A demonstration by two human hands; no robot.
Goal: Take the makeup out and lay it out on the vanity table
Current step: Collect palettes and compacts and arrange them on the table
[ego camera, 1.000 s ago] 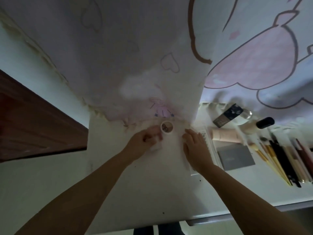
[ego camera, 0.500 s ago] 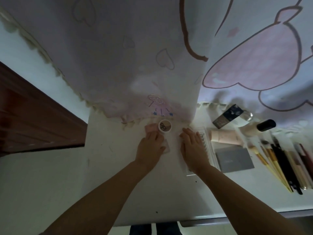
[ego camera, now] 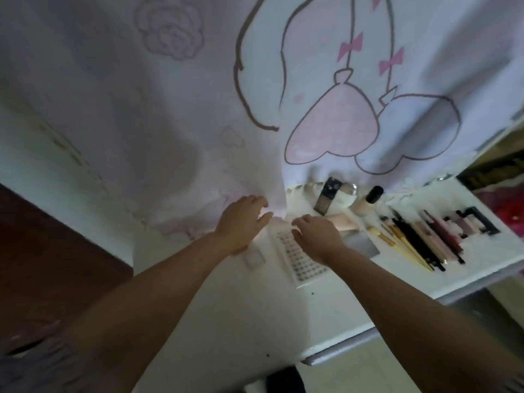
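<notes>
- The table is white, its near part bare apart from a few small dark specks; its front edge runs off to the lower right.
- Left hand lies palm down near the back of the table, fingers spread and fairly straight, holding nothing that I can see; a small pale pad lies just beside its wrist.
- Right hand hovers over the far end of a lash tray, fingers bent downward; whether they pinch anything I cannot tell.
- Right of the tray the makeup is already laid out: a grey compact, a pink tube, a row of brushes and pencils side by side, then a palette.
- Further back stand or lie a dark bottle, a pale jar and a black-capped bottle.
- Judging by this, most of the job looks done; what is left seems to be straightening the last small pieces near the hands. No bag or box is in view.
- Behind the table hangs a pale curtain with pink hearts, bows and a rose drawn on it; its hem touches the table's back edge.
- A dark wooden panel fills the left side, and the light is dim.
</notes>
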